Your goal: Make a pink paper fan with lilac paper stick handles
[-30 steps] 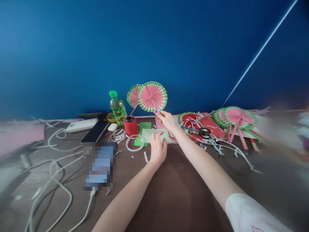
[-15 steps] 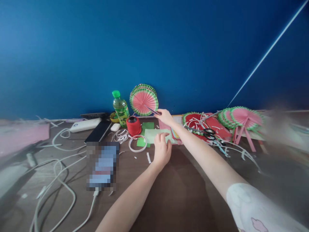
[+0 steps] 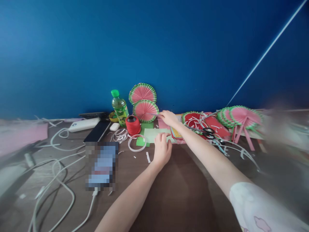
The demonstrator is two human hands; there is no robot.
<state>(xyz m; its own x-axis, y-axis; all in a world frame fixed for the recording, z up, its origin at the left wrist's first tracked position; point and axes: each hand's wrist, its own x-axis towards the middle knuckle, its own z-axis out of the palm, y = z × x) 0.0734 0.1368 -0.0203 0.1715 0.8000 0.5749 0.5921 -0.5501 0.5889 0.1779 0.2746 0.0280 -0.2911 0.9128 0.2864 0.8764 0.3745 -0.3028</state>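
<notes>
My right hand [image 3: 169, 118] is closed around a thin dark stick-like thing [image 3: 155, 114], whose exact kind I cannot make out. Its far end meets the centre of a round pleated paper fan [image 3: 145, 109], pink with a green and white rim. Behind and above that fan, a second watermelon-coloured fan [image 3: 142, 91] leans against the blue wall. My left hand [image 3: 163, 147] hovers over or rests on the near edge of a pale green paper sheet [image 3: 151, 135]. Its fingers are loosely bent and apart, with nothing visible in them.
Left of the fans stand a green-capped bottle [image 3: 119, 106] and a red thread spool [image 3: 133, 125]. A tape roll [image 3: 137, 143] lies in front. Scissors [image 3: 208, 132], paper scraps and more fans [image 3: 246, 116] are on the right. A phone [image 3: 102, 164] and white cables [image 3: 60, 180] cover the left.
The front fan has moved down and slightly right, away from the rear fan, which now shows more. My right hand has shifted slightly right and down. My left hand stays put.
</notes>
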